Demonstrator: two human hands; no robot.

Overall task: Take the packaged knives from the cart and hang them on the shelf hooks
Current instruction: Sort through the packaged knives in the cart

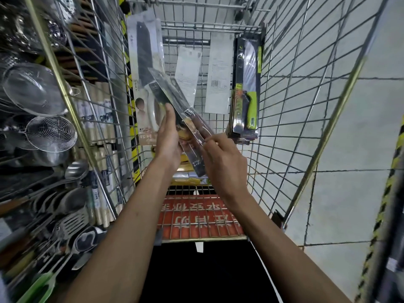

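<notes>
- The left hand [167, 138] is wrapped around a long, flat knife pack in clear plastic with a dark blade and a brown handle [181, 112]. The thumb points up along the pack's left edge.
- The right hand [223, 162] pinches the lower right edge of the same knife pack with its fingertips [209, 139].
- The knife pack is tilted. Its top leans up and to the left, and its bottom end sits low between the two hands.
- The pack is held up inside the silver wire shopping cart [284, 106], above the cart floor.
- More packs lean against the far end of the cart. On the left stands a tall white card pack with a black blade [144, 62], just behind the held pack.
- On the right stands a black pack with a bright green knife handle [248, 88]. It looks like a few packs are stacked there.
- Between them stand two white card backs with small print [218, 71].
- A yellow and white pack [188, 179] lies on the cart floor under the hands.
- A red plastic flap with white letters [196, 217] sits at the near end of the cart.
- Outside the cart on the left hang shiny metal strainers [37, 88], ladles and slotted turners [70, 221].
- The grey tiled floor [349, 149] shows through the cart's right side.
</notes>
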